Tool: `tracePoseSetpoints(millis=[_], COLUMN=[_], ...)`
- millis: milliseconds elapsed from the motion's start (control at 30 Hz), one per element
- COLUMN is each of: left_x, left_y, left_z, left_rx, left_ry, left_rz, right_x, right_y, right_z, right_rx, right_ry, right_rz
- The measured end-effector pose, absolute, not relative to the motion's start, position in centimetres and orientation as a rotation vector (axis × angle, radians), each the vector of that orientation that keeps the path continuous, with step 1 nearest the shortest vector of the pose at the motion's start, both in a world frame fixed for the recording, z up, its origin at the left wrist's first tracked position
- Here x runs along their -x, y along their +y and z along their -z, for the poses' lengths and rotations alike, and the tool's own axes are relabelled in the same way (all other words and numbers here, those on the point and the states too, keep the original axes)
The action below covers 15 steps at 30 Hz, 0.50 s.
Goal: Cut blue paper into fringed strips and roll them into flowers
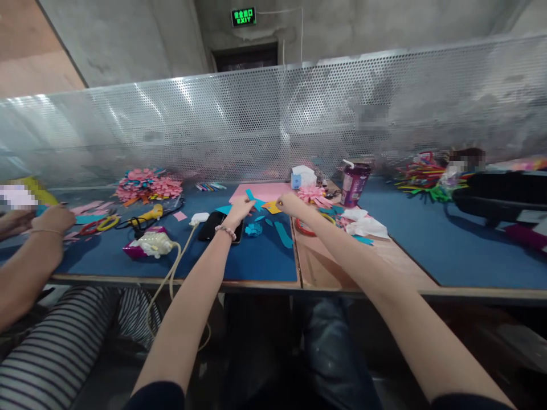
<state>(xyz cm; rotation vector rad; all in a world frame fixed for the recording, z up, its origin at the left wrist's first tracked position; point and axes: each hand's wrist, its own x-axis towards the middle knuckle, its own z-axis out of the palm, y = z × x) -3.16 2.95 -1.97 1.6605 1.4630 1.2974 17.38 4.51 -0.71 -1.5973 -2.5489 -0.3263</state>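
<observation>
Two bare hands work apart from each other over the blue-covered tabletop (pixel 265 269), the left hand (pixel 240 210) wearing a beaded bracelet (pixel 225 230) at the wrist. Its fingertips are at a blue paper strip (pixel 257 201) that angles toward the right hand; whether they pinch it, I cannot tell. The right hand (pixel 292 204) has its fingers curled in beside an orange-yellow paper piece (pixel 270 207), and I cannot tell whether it grips anything.

Behind the hands lies a pink paper sheet (pixel 271 191). Nearer the front edge sit a small blue paper flower (pixel 253 229) and a longer blue strip (pixel 284 234), while a black smartphone (pixel 208 228) lies partly under the left wrist.

The only writing that reads clearly is on the green lit sign (pixel 243 17) on the wall: 安全出口 above EXIT. Pale print on the purple cup (pixel 354 185) with its white straw is too small to read.

A pink paper flower (pixel 314 195) stands near the cup, in front of a white-and-blue packet (pixel 302 177). To the left are a yellow glue gun (pixel 149 214), a bunch of pink and blue paper flowers (pixel 147 185) and a co-worker's hand (pixel 53 221).
</observation>
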Motion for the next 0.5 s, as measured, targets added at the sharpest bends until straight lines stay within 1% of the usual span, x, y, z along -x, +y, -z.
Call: tracePoseSetpoints(millis=[200,500], left_x=[3.7,3.9], left_y=[5.1,5.7], left_z=[1.8,2.9], left_rx=[-1.75,-1.96], left_ry=[1.531,1.646], left_rz=[-1.248,-1.201], right_x=[-13.3,-12.7], right_y=[6.0,6.9], right_z=[2.9,3.7], right_rx=[1.61,1.656], right_ry=[-2.527,-2.571], right_rz=[0.388,0.427])
